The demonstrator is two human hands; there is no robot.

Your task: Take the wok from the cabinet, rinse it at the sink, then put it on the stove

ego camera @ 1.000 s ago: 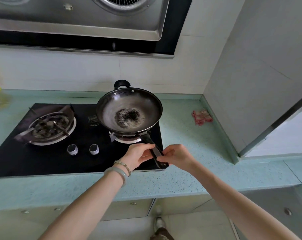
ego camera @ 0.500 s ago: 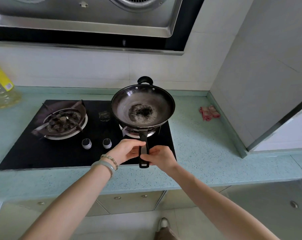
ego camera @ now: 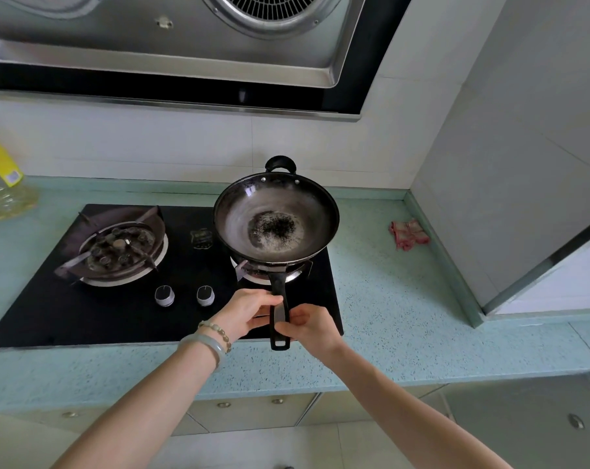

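Gripping wok (ego camera: 276, 221) handle, left hand (ego camera: 244, 313), right hand (ego camera: 310, 324), on stove (ego camera: 185, 265)

The wok (ego camera: 276, 221) sits on the right side of the black stove (ego camera: 49, 316), its long handle (ego camera: 278, 286) pointing near. The left hand (ego camera: 249, 311) and the right hand (ego camera: 309, 324) pinch the handle from either side. A red cloth (ego camera: 408, 233) lies on the tabletop (ego camera: 405, 299) to the right, and an oil bottle (ego camera: 2, 187) stands far left.
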